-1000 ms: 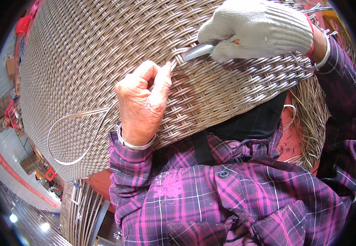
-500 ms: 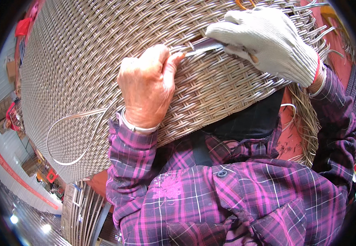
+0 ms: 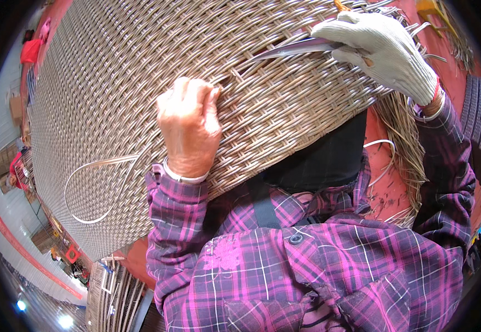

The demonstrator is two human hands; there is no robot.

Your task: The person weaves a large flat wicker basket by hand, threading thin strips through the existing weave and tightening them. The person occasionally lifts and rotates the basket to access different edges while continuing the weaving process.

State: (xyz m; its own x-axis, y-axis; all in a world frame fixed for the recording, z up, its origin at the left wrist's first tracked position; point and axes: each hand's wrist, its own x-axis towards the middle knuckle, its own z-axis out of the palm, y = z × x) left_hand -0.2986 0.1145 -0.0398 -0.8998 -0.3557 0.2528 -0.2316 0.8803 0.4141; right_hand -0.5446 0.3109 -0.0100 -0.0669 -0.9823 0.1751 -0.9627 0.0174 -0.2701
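A large grey-brown woven wicker panel (image 3: 285, 105) fills the space in front of me. My left hand (image 3: 189, 127), bare, is closed in a pinch against the weave; what its fingertips hold is hidden. Gloved in white knit, my right hand (image 3: 381, 52) grips a pointed metal blade (image 3: 296, 48). The blade's tip points left and lies over the weave, beside a dark gap and a lifted strand end (image 3: 237, 72). To the left of my left hand, a loose pale strand (image 3: 68, 191) forms a wide loop on the panel.
Loose strand ends stick out along the panel's right edge. A bundle of strands (image 3: 404, 144) hangs beside a red surface (image 3: 381, 188) at right. An orange tie (image 3: 341, 5) shows at the top. Boxes (image 3: 5, 161) and a person in red (image 3: 16, 169) are far left.
My right hand has moved right and drawn the blade away from my left fingers, showing more of it. My left hand has shifted slightly left and down, still closed.
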